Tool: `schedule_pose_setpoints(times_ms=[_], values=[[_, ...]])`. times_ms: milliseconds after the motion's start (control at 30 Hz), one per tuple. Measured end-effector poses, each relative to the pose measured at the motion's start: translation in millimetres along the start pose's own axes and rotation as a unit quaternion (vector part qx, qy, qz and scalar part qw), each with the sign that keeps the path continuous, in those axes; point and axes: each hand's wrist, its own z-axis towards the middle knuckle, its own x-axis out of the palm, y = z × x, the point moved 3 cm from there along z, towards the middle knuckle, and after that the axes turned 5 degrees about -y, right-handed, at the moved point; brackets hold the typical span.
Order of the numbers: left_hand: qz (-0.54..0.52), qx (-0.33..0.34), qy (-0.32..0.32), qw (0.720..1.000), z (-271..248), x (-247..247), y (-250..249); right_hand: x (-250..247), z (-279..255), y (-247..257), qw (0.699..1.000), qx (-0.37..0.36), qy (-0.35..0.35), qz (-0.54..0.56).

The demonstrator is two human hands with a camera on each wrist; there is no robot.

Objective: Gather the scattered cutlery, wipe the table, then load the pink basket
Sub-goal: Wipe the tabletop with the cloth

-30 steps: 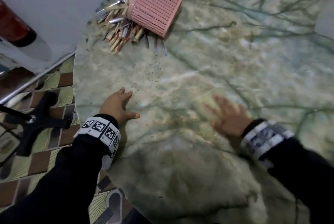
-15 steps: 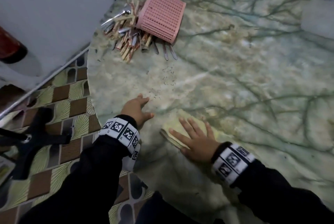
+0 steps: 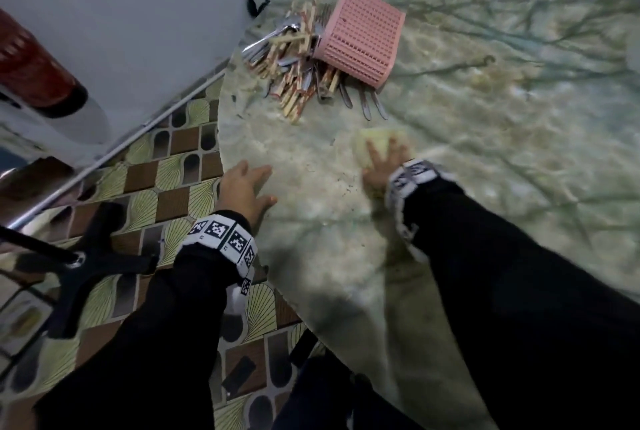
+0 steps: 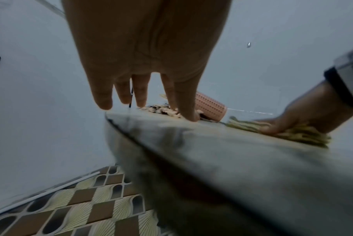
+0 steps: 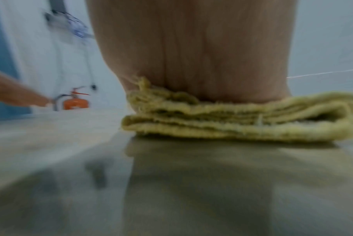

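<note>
The round green-veined marble worktop (image 3: 485,159) was what I was wiping, so I had pushed everything else to its far edge. The pink perforated plastic basket (image 3: 360,36) lay tipped on its side there, touching the heap of wooden-handled steel cutlery (image 3: 294,62), out of my way. My left hand (image 3: 244,187) lay flat and empty at the rim, I judge as a brace. My right hand (image 3: 384,166) pressed straight-fingered on the folded yellow terry cloth (image 3: 377,140); only my right wrist view showed its stacked layers.

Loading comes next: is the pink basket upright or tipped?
Tipped: pink basket lies on its side, cutlery spilling onto the table.
</note>
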Motion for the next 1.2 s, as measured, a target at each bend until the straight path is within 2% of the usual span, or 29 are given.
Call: schedule_pose_setpoints(times_ms=[67,133,233,300,400,467,533,600,733,800,867,933,1000,1067,1133,1200], values=[[0.010,0.001,0.015,1.000,4,2,10,18,-14,48,0.998,-0.062,0.022,-0.023],[0.002,-0.010,0.016,1.000,8,4,19,35,-38,67,0.992,-0.104,0.034,-0.064],[-0.059,-0.057,0.018,0.996,14,7,31,43,-71,58,0.982,-0.135,0.057,-0.117],[-0.147,-0.093,0.034,0.984,16,10,39,40,-80,38,0.977,-0.136,0.096,-0.133],[-0.250,-0.113,0.060,0.960,12,14,46,21,-65,7,0.986,-0.078,0.101,-0.107],[-0.273,-0.111,0.068,0.953,11,16,48,9,-38,0,0.996,-0.016,0.059,-0.071],[-0.285,-0.110,0.054,0.951,11,18,49,1,-9,14,0.999,0.034,0.012,-0.032],[-0.303,-0.104,0.032,0.947,11,18,48,2,14,48,1.000,0.016,-0.001,-0.010],[-0.343,-0.085,0.014,0.935,13,20,49,26,12,125,0.993,-0.106,0.038,-0.040],[-0.346,-0.080,0.013,0.935,13,21,51,39,-10,135,0.984,-0.148,0.026,-0.094],[-0.360,-0.071,0.016,0.930,13,22,53,42,-28,117,0.974,-0.178,0.050,-0.132],[-0.374,-0.074,0.022,0.924,13,22,53,32,-33,89,0.970,-0.164,0.105,-0.148],[-0.374,-0.082,0.026,0.924,14,23,54,16,-17,67,0.983,-0.100,0.082,-0.134],[-0.373,-0.087,0.026,0.923,14,23,53,6,6,70,0.993,-0.037,0.055,-0.098],[-0.377,-0.087,0.020,0.922,14,23,53,11,22,102,0.994,-0.051,0.049,-0.087],[-0.362,-0.078,0.021,0.929,15,23,52,24,25,141,0.986,-0.126,0.060,-0.096]])
